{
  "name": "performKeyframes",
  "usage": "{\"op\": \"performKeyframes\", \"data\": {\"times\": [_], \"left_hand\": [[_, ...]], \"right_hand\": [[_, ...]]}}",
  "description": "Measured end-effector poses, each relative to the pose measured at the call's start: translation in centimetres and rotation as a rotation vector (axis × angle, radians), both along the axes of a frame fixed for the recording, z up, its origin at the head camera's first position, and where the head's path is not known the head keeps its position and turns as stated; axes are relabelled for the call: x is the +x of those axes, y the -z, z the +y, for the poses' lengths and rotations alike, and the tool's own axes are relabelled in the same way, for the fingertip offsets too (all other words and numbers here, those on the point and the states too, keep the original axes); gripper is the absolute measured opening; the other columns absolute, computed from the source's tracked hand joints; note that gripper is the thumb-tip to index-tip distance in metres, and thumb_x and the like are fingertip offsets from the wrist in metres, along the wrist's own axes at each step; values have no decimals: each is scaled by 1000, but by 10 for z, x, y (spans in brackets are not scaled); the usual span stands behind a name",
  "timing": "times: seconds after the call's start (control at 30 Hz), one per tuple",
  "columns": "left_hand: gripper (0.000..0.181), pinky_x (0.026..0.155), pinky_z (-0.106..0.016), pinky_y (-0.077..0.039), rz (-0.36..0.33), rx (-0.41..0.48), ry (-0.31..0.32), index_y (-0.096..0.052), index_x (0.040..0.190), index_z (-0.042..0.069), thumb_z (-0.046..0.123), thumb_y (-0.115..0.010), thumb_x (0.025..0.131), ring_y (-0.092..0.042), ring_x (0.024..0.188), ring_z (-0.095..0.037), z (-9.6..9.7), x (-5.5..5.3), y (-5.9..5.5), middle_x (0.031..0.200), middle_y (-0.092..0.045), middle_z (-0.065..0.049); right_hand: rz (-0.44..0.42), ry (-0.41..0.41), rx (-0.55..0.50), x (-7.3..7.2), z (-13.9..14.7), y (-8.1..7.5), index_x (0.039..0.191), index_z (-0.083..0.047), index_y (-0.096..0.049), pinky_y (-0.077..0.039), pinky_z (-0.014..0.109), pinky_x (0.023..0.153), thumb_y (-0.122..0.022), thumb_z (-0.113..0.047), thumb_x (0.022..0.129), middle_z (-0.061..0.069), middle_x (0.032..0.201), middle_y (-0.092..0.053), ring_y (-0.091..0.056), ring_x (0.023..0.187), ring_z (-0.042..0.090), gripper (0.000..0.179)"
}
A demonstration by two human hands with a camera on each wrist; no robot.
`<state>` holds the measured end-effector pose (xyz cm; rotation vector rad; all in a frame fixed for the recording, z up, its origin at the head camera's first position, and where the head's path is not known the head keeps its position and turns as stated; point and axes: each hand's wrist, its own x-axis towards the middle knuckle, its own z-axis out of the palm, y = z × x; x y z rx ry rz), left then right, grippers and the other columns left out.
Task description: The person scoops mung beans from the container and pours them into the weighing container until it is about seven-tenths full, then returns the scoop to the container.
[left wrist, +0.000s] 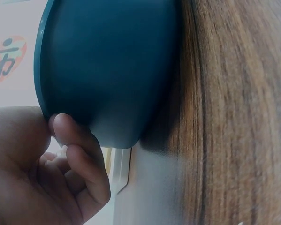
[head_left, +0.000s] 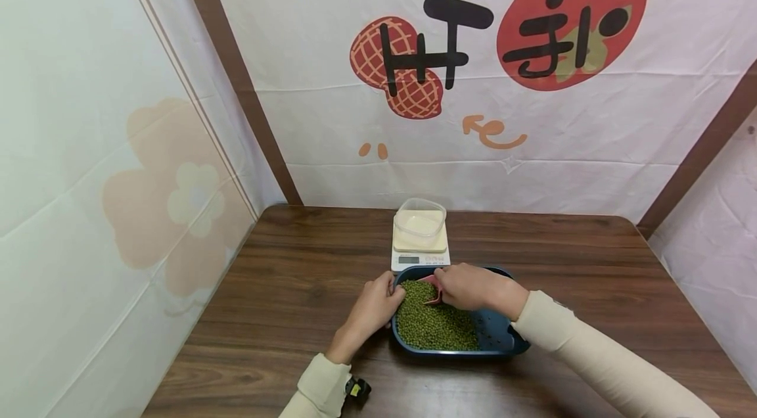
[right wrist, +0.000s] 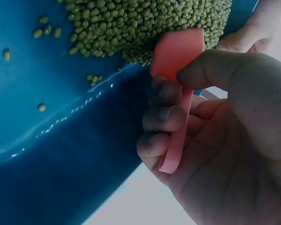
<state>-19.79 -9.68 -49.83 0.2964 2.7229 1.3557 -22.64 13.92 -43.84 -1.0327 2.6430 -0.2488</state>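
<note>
A dark blue tray (head_left: 455,353) on the table holds a heap of green mung beans (head_left: 434,326), piled toward its left side. My right hand (head_left: 473,286) grips a pink scoop (right wrist: 178,51) by its handle, fingers curled round it and thumb along the top. In the right wrist view the scoop's head sits at the edge of the beans. My left hand (head_left: 372,303) pinches the tray's left rim between thumb and fingers. The left wrist view shows those curled fingers (left wrist: 84,154) against the tray's outer wall.
Just behind the tray stands a white kitchen scale (head_left: 408,260) with a clear plastic container (head_left: 421,217) on its platform. A few loose beans (right wrist: 46,30) lie on the tray's bare right part. A printed cloth (head_left: 331,188) hangs behind the wooden table (head_left: 284,300).
</note>
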Motion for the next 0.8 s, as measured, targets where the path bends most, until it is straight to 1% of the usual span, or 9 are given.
{"op": "performKeyframes", "data": {"times": [0.1, 0.17, 0.37, 0.6, 0.8], "left_hand": [[22, 40, -26, -46, -22, -18, -9, -48, 81, 12, 16, -55, 102, -54, 38, -9, 1, 0, 0, 55, -46, 6], [22, 40, -26, -46, -20, -21, -10, -48, 82, 12, 14, -56, 102, -54, 38, -9, 2, 0, -1, 55, -46, 6], [23, 41, -27, -48, -26, -28, -7, -49, 82, 12, 18, -55, 103, -54, 38, -8, 1, 0, -2, 55, -47, 5], [22, 41, -27, -48, -31, -26, -3, -50, 82, 12, 18, -53, 104, -54, 38, -8, 1, 0, -2, 56, -48, 4], [23, 41, -27, -48, -31, -26, -3, -49, 82, 13, 18, -53, 104, -54, 38, -9, 0, 0, -2, 58, -49, 3]], "right_hand": [[6, -2, 6, 1, -1, 1, 92, -15, -55, -41, 31, 61, -58, -11, 106, -3, 77, -51, -45, 62, 11, 15], [8, -7, 8, 1, -2, 1, 93, -15, -55, -40, 31, 62, -57, -11, 107, -2, 77, -50, -44, 61, 10, 15], [5, -8, 10, 1, -2, 2, 93, -15, -54, -38, 30, 62, -57, -11, 107, -3, 79, -50, -42, 62, 10, 14], [25, -35, -20, 2, 0, 3, 93, -14, -53, -37, 29, 60, -57, -10, 107, -4, 78, -49, -41, 61, 9, 15], [16, -26, -22, 0, 2, 5, 93, -15, -53, -38, 29, 61, -57, -12, 107, -4, 79, -50, -42, 62, 9, 15]]}}
